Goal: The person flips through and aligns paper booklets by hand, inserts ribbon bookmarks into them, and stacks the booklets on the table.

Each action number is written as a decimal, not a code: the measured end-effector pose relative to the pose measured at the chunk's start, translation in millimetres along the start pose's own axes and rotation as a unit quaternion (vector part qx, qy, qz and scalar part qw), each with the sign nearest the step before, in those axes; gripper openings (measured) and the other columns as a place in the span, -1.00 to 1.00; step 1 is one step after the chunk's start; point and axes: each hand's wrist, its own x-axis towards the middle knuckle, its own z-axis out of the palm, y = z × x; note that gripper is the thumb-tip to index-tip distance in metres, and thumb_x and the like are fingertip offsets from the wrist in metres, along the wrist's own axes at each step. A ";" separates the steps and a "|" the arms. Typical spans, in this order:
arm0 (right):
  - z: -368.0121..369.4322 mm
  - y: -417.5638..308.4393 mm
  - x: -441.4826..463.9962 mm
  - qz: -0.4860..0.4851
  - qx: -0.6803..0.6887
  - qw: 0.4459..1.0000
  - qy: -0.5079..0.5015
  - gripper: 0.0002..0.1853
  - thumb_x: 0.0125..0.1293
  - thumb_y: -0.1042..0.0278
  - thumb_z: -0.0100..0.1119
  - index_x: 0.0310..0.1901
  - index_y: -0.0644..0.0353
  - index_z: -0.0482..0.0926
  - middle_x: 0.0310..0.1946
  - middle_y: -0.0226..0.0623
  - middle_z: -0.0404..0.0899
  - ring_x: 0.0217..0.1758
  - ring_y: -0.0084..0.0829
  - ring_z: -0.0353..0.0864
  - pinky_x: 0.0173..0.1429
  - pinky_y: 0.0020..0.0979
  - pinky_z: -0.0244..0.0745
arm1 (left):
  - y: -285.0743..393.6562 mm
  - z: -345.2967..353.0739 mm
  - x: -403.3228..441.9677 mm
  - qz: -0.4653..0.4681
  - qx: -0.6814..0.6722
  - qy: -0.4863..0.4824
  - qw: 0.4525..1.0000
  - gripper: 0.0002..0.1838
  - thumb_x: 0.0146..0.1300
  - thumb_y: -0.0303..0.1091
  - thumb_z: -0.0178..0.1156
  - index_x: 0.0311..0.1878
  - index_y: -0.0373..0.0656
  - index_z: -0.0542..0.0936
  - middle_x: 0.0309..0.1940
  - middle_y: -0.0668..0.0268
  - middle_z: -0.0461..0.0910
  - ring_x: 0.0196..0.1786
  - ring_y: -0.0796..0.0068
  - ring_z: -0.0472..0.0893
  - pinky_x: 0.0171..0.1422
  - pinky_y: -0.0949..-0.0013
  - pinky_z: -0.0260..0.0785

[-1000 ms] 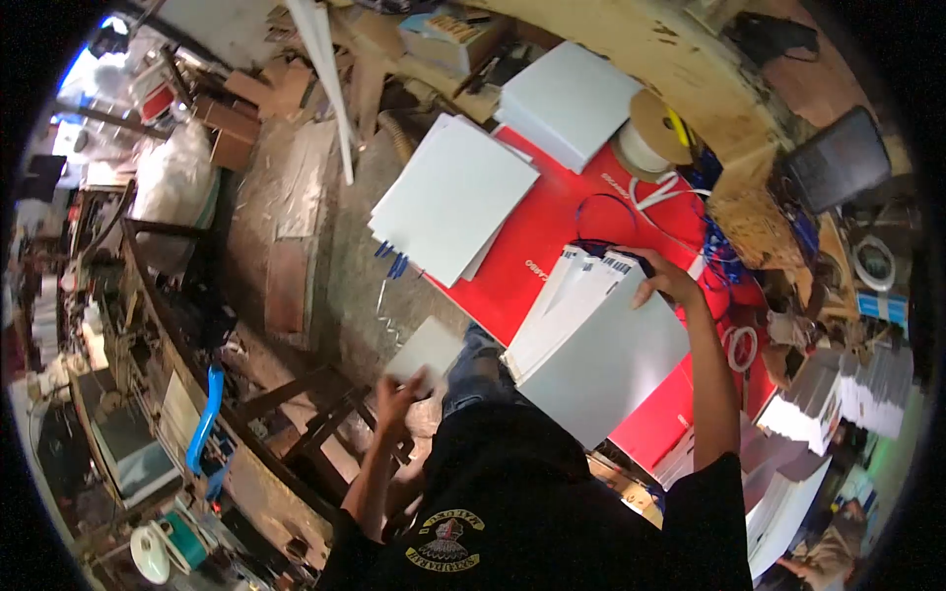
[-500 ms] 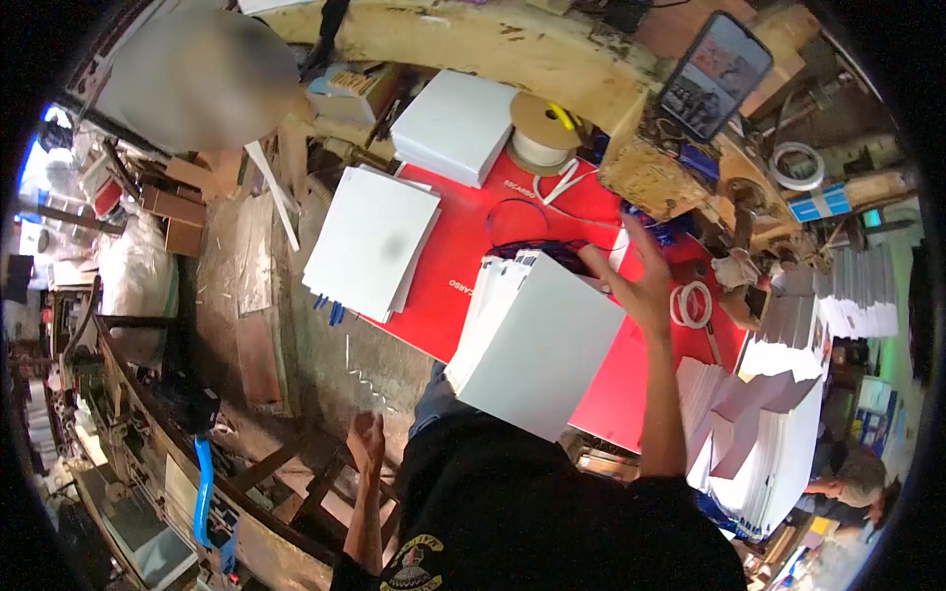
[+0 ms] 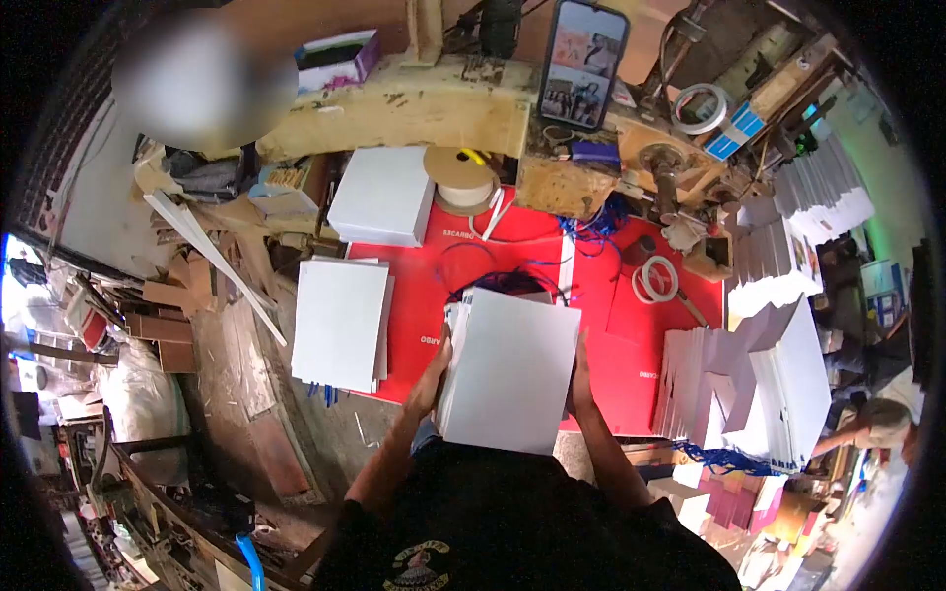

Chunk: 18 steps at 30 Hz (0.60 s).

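Observation:
A thick stack of white book blocks [image 3: 510,374] stands in front of my chest at the near edge of the red work surface [image 3: 414,295]. Against its left side lies my left hand [image 3: 431,382], and my right hand [image 3: 581,376] is against the right side, so the stack is held between both. Much of each hand's fingers is hidden by the paper. Dark blue ribbons [image 3: 505,282] spill out at the far end of the stack. Left of it is another white paper stack [image 3: 340,320], with blue ribbon ends at its near edge.
Further back are a white stack [image 3: 382,197] and a spool of white band [image 3: 461,182]. A phone [image 3: 581,64] leans above a wooden block [image 3: 562,185]. Tape rolls [image 3: 655,280] lie on the right, near more book blocks [image 3: 734,379]. Another person [image 3: 882,424] is at far right.
My right hand has come down from above the stack to its right side. My left hand has risen from low left onto the left side. The stack now sits straighter, and the view has turned.

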 end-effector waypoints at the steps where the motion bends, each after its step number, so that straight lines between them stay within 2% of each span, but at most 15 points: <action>1: 12.5 -6.6 -7.6 0.022 0.003 1.000 -0.009 -0.12 0.46 -0.46 -0.43 0.48 0.18 0.18 0.31 -0.20 0.41 0.32 -0.29 0.44 0.37 -0.28 0.37 | 2.8 -8.0 -6.1 -0.050 -0.061 -0.067 0.995 -0.22 0.55 0.18 -0.30 0.59 -0.14 -0.18 0.59 0.17 -0.11 0.59 0.30 -0.02 0.62 0.24 -0.15; 2: 21.7 -7.8 -9.9 0.043 0.004 0.999 -0.025 -0.12 0.46 -0.46 -0.42 0.47 0.19 0.19 0.28 -0.21 0.44 0.29 -0.28 0.45 0.37 -0.29 0.36 | 6.2 -15.5 -11.4 -0.093 -0.123 -0.130 0.979 -0.19 0.55 0.15 -0.26 0.60 -0.10 -0.32 0.62 0.16 -0.27 0.62 0.30 -0.12 0.63 0.23 -0.22; 4: -9.8 46.1 25.3 0.036 -0.017 0.999 -0.031 -0.13 0.46 -0.45 -0.39 0.46 0.20 0.19 0.29 -0.19 0.43 0.30 -0.30 0.45 0.37 -0.29 0.37 | 25.0 -16.5 -23.4 -0.079 -0.102 -0.099 0.987 -0.16 0.51 0.03 -0.06 0.61 -0.06 -0.26 0.61 0.11 -0.20 0.60 0.28 -0.08 0.61 0.22 -0.16; 5: -22.8 65.9 34.8 0.020 -0.034 0.999 -0.029 -0.13 0.46 -0.44 -0.36 0.46 0.22 0.19 0.30 -0.18 0.41 0.31 -0.32 0.44 0.37 -0.29 0.38 | 32.4 -10.2 -26.8 -0.062 -0.082 -0.098 0.990 -0.10 0.43 -0.05 0.07 0.61 -0.09 -0.22 0.61 0.09 -0.17 0.60 0.27 -0.06 0.61 0.20 -0.14; 6: -18.4 61.3 29.6 0.029 -0.038 0.998 -0.037 -0.13 0.46 -0.44 -0.36 0.46 0.22 0.19 0.30 -0.18 0.41 0.31 -0.32 0.44 0.37 -0.29 0.38 | 37.8 -3.9 -27.5 -0.044 -0.063 -0.099 0.992 -0.03 0.35 -0.13 0.21 0.61 -0.12 -0.19 0.60 0.06 -0.14 0.60 0.26 -0.05 0.61 0.18 -0.12; 7: -9.7 46.3 18.8 0.026 -0.021 0.999 -0.006 -0.14 0.46 -0.45 -0.36 0.46 0.19 0.20 0.31 -0.19 0.41 0.31 -0.30 0.44 0.38 -0.27 0.37 | 41.1 3.0 -27.9 -0.042 -0.069 -0.089 0.993 -0.03 0.35 -0.13 0.21 0.61 -0.12 -0.19 0.60 0.06 -0.14 0.60 0.26 -0.05 0.61 0.18 -0.12; 8: -4.9 34.8 14.8 0.006 -0.049 0.999 0.022 -0.20 0.44 -0.37 -0.28 0.42 0.19 0.25 0.28 -0.17 0.44 0.29 -0.28 0.46 0.37 -0.26 0.37 | 43.7 10.6 -27.5 -0.020 -0.068 -0.056 0.996 0.03 0.25 -0.20 0.30 0.60 -0.14 -0.16 0.59 0.04 -0.10 0.60 0.23 -0.02 0.60 0.16 -0.10; 9: 3.2 21.9 15.0 -0.038 -0.108 0.992 0.045 -0.26 0.42 -0.28 -0.20 0.38 0.20 0.30 0.25 -0.16 0.46 0.28 -0.26 0.48 0.36 -0.26 0.38 | 46.1 12.8 -28.0 0.002 -0.063 -0.025 0.998 0.09 0.15 -0.27 0.40 0.60 -0.17 -0.13 0.58 0.01 -0.07 0.59 0.21 0.00 0.60 0.13 -0.09; 10: 14.1 6.4 17.4 -0.092 -0.184 0.976 0.072 -0.32 0.41 -0.20 -0.12 0.33 0.20 0.35 0.22 -0.14 0.49 0.26 -0.23 0.49 0.36 -0.25 0.38 | 48.9 11.2 -26.5 0.007 -0.066 -0.021 0.998 0.09 0.15 -0.27 0.40 0.60 -0.17 -0.13 0.58 0.01 -0.07 0.59 0.21 0.00 0.60 0.13 -0.09; 12: 47.3 -35.7 23.5 -0.240 -0.360 0.896 0.098 -0.44 0.37 -0.03 0.04 0.25 0.21 0.45 0.16 -0.11 0.54 0.23 -0.19 0.52 0.35 -0.24 0.39 | 50.8 13.5 -27.3 0.091 0.052 0.074 0.992 0.15 0.07 -0.28 0.46 0.59 -0.19 -0.11 0.57 -0.03 -0.05 0.58 0.17 0.05 0.60 0.14 -0.06; 13: 67.5 -57.5 28.3 -0.315 -0.442 0.835 0.090 -0.49 0.35 0.05 0.12 0.21 0.21 0.50 0.13 -0.09 0.57 0.21 -0.17 0.54 0.34 -0.24 0.39 | 64.1 20.6 -29.0 0.196 0.112 0.146 0.963 -0.02 0.05 -0.32 0.46 0.52 -0.20 0.16 0.48 -0.03 0.16 0.53 0.10 0.18 0.55 0.13 0.05; 14: 87.0 -76.8 34.5 -0.373 -0.507 0.774 0.065 -0.55 0.34 0.13 0.20 0.16 0.21 0.55 0.10 -0.08 0.59 0.19 -0.15 0.55 0.33 -0.23 0.40 | 85.7 27.0 -34.0 0.198 0.114 0.138 0.964 -0.02 0.05 -0.32 0.46 0.52 -0.20 0.16 0.48 -0.03 0.16 0.53 0.10 0.18 0.55 0.13 0.05; 15: 105.6 -91.3 43.5 -0.403 -0.553 0.729 0.026 -0.60 0.32 0.21 0.28 0.12 0.22 0.60 0.07 -0.06 0.62 0.18 -0.13 0.57 0.33 -0.23 0.40 | 109.4 34.3 -41.8 0.208 0.211 0.065 0.953 -0.14 0.04 -0.34 0.46 0.42 -0.21 0.29 0.42 0.00 0.26 0.48 0.09 0.23 0.51 0.12 0.12; 17: 138.0 -104.7 65.9 -0.361 -0.574 0.728 -0.103 -0.66 0.24 0.33 0.30 0.04 0.20 0.64 0.02 -0.08 0.64 0.15 -0.13 0.58 0.31 -0.22 0.42 | 115.0 40.6 -32.4 0.248 0.380 -0.144 0.879 -0.42 0.11 -0.25 0.41 0.21 -0.15 0.52 0.30 0.12 0.41 0.41 0.17 0.31 0.44 0.06 0.16; 18: 151.1 -107.0 74.9 -0.310 -0.582 0.713 -0.237 -0.71 0.16 0.45 0.33 -0.04 0.19 0.68 -0.03 -0.11 0.67 0.13 -0.13 0.60 0.28 -0.21 0.43 | 117.4 47.0 -26.9 0.250 0.382 -0.149 0.877 -0.42 0.11 -0.25 0.41 0.21 -0.15 0.52 0.30 0.12 0.41 0.41 0.17 0.31 0.44 0.06 0.16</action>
